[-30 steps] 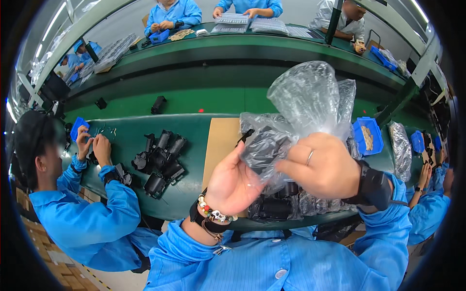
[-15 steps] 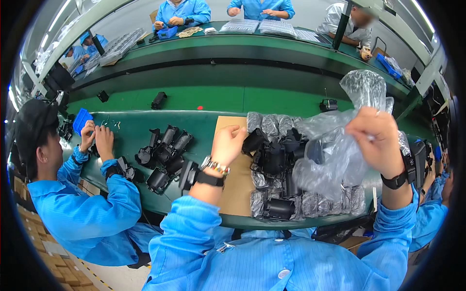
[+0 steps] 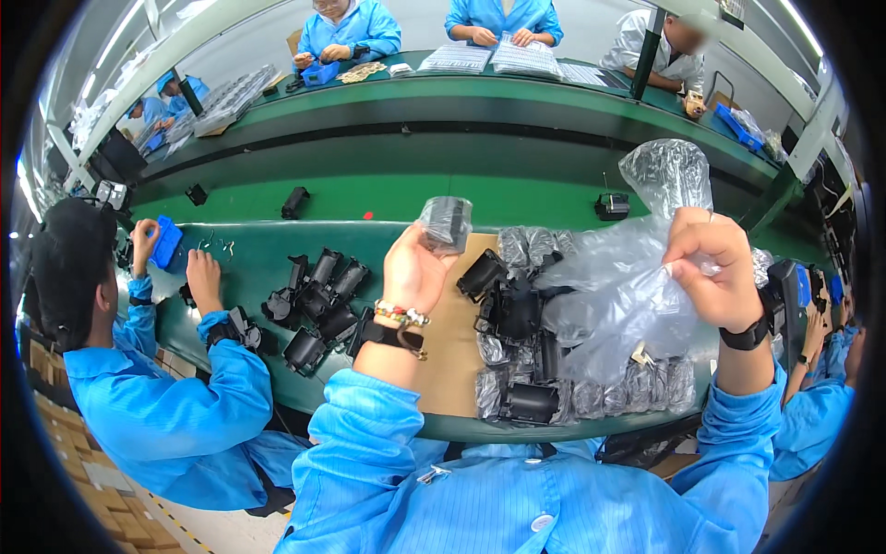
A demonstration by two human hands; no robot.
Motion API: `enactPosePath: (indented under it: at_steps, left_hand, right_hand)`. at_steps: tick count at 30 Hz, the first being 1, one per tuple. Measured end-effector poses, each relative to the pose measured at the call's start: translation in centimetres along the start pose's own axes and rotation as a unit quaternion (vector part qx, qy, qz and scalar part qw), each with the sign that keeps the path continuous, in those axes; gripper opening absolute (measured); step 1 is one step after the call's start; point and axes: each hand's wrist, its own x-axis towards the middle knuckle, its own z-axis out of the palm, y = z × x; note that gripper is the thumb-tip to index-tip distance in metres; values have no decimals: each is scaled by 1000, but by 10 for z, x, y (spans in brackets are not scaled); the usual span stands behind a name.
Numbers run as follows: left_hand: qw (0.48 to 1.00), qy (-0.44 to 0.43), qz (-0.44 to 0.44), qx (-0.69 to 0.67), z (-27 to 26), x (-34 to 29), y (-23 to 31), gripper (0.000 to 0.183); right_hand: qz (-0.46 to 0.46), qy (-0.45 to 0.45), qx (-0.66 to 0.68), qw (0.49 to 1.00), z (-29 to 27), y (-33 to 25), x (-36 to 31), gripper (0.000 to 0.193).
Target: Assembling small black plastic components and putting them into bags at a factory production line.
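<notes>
My left hand is raised over the brown cardboard with its palm turned up. Its fingers hold a dark part in clear plastic wrap; the fingertips are partly hidden behind it. On the right, my right hand pinches a large clear plastic bag, whose gathered end stands up above the fingers. The bag hangs over black plastic housings and rows of wrapped parts, hiding some of them. A small pale piece shows at the bag's lower edge; I cannot make out what it is.
Flat cardboard lies on the green bench. To its left is a pile of black housings. A co-worker sits at left beside a blue tray. A few single housings stand on the green conveyor.
A wrapped part now shows in my left hand, which has turned palm up. My right hand still grips the bag, whose upper end has shifted left. The co-worker's hands have moved apart.
</notes>
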Motion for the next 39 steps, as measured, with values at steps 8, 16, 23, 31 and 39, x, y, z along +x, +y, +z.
enactPosePath:
  at_steps: [8,16,23,31,39]
  left_hand:
    - [970,-116,-136,-166,69,-52,19,41]
    - [976,-150,-146,-59,85,-71,18,43]
    - [866,-27,-30,498,36,-96,19,40]
    - [684,-83,29,725,-18,-113,-44,23]
    - [958,-3,-75,276,-58,-109,-48,23]
  right_hand:
    - [-68,11,33,997,54,16,24,8]
    - [-133,-48,-103,985,59,9,43,12]
    - [-67,80,-75,992,36,16,32,5]
    - [9,155,-75,985,27,24,17,3]
    - [20,73,-56,996,14,19,19,1]
